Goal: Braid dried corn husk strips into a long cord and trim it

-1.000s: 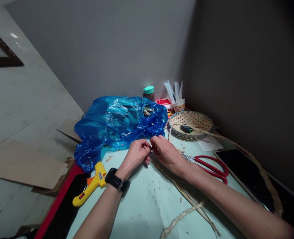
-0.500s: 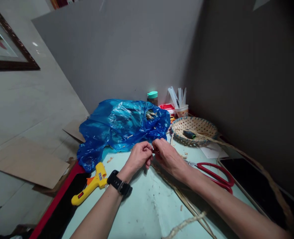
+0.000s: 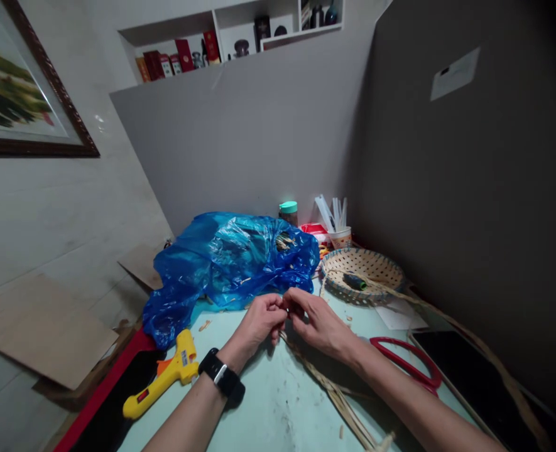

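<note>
My left hand (image 3: pixel 262 320), with a black watch on its wrist, is closed in a pinch. Its fingertips meet those of my right hand (image 3: pixel 311 319), also pinched, over the tabletop. Both work at the end of a straw braid (image 3: pixel 322 378); the fingers hide most of that end. From under the hands the braid runs toward me, its loose strands spreading near the bottom edge. Just beyond the hands lies a crumpled blue plastic bag (image 3: pixel 230 257) with straw showing in its opening. Red-handled scissors (image 3: pixel 412 358) lie by my right forearm, which partly covers them.
A yellow glue gun (image 3: pixel 164 376) lies left of my watch. At the back right stand a woven basket (image 3: pixel 386 267) holding a dark green bundle, a cup of glue sticks (image 3: pixel 340 238) and a jar with a turquoise lid (image 3: pixel 288 213). A dark tablet (image 3: pixel 461 376) lies at the right.
The view has tipped upward, so shelves now show above the partition and the tabletop things sit lower. My right thumb and fingers have parted slightly; both hands stay together at the braid end.
</note>
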Available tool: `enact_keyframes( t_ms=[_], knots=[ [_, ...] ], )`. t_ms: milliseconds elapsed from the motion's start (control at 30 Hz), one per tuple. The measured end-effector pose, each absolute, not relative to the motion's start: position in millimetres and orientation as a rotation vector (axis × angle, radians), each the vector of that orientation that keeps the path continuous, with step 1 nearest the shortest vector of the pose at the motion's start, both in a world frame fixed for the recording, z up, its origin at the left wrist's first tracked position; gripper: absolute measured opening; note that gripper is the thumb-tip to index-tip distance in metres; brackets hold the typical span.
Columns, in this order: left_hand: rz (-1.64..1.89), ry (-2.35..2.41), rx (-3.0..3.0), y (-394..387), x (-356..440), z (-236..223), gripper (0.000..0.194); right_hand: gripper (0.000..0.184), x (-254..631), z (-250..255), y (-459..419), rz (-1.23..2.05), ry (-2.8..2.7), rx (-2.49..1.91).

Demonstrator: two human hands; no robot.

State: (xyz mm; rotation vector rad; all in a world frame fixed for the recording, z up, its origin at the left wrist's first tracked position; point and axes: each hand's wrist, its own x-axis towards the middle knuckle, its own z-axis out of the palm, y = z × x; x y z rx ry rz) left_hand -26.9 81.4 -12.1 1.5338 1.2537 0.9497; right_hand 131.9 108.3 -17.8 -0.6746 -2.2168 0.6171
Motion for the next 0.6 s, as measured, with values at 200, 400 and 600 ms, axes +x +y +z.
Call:
enact_keyframes(
  t_ms=[200,400,600],
  knots=[
    [0.985,1.382,1.808,80,-25,-5,0.005,0.011,129,-21,107,0.63,-2.181,-0.77],
    [1.07,1.505,2.042,76,-19,1,0.009,0.005,130,-14,110,0.717,-2.02,-0.87],
    [1.074,1.553,2.333,75,-19,-3,0.016,0.027,134,-7,113,0.882,-2.006,-0.866]
  ],
)
